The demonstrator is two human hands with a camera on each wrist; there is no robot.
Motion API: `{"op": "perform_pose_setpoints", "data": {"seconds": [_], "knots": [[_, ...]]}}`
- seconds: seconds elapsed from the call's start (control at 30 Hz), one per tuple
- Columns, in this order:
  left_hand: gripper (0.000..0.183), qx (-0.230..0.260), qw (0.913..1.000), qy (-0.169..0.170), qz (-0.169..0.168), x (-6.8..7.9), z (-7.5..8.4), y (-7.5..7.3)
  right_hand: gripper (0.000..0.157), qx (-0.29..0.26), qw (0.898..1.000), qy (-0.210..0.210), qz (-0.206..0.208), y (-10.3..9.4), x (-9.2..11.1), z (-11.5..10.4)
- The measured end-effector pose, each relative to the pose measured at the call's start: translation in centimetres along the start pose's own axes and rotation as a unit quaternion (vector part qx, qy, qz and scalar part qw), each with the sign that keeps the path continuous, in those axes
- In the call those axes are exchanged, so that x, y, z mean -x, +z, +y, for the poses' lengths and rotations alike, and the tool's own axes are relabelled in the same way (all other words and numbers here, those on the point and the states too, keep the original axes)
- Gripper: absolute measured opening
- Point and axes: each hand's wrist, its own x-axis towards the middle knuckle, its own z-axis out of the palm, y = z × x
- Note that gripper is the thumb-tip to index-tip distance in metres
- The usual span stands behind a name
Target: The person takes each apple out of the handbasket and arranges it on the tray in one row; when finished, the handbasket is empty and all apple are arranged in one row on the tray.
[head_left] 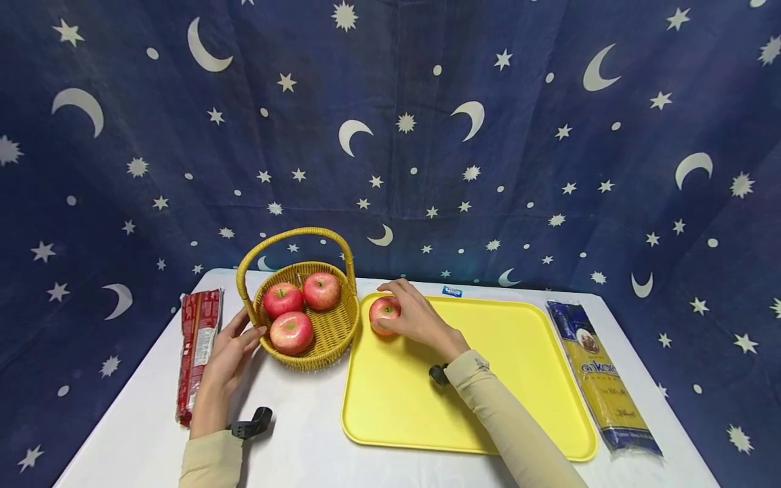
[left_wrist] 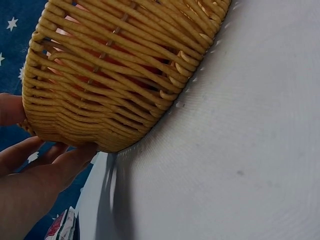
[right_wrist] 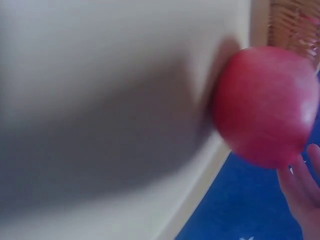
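A yellow wicker basket (head_left: 332,342) with a tall arched handle holds three red apples (head_left: 291,333). At its left side my left hand (head_left: 228,359) grips the basket, thumb by the rim and fingers against the outer wall. The left wrist view shows the basket's woven side (left_wrist: 100,95) close up. My right hand (head_left: 421,322) holds another red apple (head_left: 384,313) between thumb and fingers, over the far left corner of a yellow tray (head_left: 415,407). In the right wrist view this apple (right_wrist: 267,107) hides part of the fingers; the thumb is out of sight there.
A red package (head_left: 198,352) lies left of my left hand. Along the tray's right side lies a blue and yellow pasta packet (head_left: 601,379). A small blue label (head_left: 452,291) sits behind the tray. Starry dark blue cloth (head_left: 403,169) hangs behind the white table (head_left: 299,434).
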Motion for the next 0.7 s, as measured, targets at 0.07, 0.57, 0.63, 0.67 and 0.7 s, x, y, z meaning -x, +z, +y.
{"op": "perform_pose_setpoints", "data": {"seconds": [0.07,0.57,0.63,0.67,0.7], "knots": [[0.078,0.003,1.0,0.003,-0.001,0.0,0.0,0.0,0.061,-0.007,1.0,-0.016,0.01,-0.1,-0.2,-0.6],[0.077,0.01,0.9999,0.007,-0.003,0.0,0.1,0.0,0.064,-0.057,0.996,-0.037,-0.049,1.8,-2.9,-5.5],[0.077,0.006,1.0,0.005,-0.003,0.0,0.1,0.1,0.066,-0.056,0.996,-0.035,-0.061,2.2,-3.2,-5.9],[0.077,0.005,1.0,0.003,-0.002,0.0,0.1,0.1,0.067,-0.057,0.996,-0.033,-0.067,2.4,-3.4,-6.1],[0.077,0.002,1.0,0.001,-0.001,0.0,0.1,0.0,0.067,-0.059,0.995,-0.032,-0.074,2.6,-3.7,-6.3]]}}
